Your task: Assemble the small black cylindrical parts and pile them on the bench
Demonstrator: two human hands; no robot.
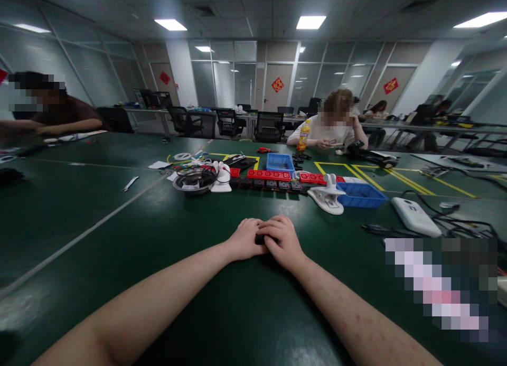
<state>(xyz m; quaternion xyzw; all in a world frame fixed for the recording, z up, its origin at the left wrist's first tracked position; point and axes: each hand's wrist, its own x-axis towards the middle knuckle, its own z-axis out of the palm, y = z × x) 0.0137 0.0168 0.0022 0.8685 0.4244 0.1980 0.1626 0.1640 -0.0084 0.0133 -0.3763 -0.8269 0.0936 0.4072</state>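
Note:
Both my hands meet over the green table (190, 313), in the middle of the view. My left hand (246, 239) is curled around a small black object (260, 239), mostly covered by fingers, so its kind does not show. From the other side my right hand (284, 240) closes on the same object, its fingers touching those of the left. Beyond the hands lies a row of black sockets or modules (273, 185) with red pieces (269, 175) behind it. A white clip-on stand (328, 199) is to the right of that row.
A metal bowl of cables (194, 185) and another white stand (222, 178) are ahead left. Blue bins (362, 196) (279, 162) stand beyond. On the right are a white power bank-like box (415, 217) and cables. A wrench (130, 184) lies left. People sit across and at left.

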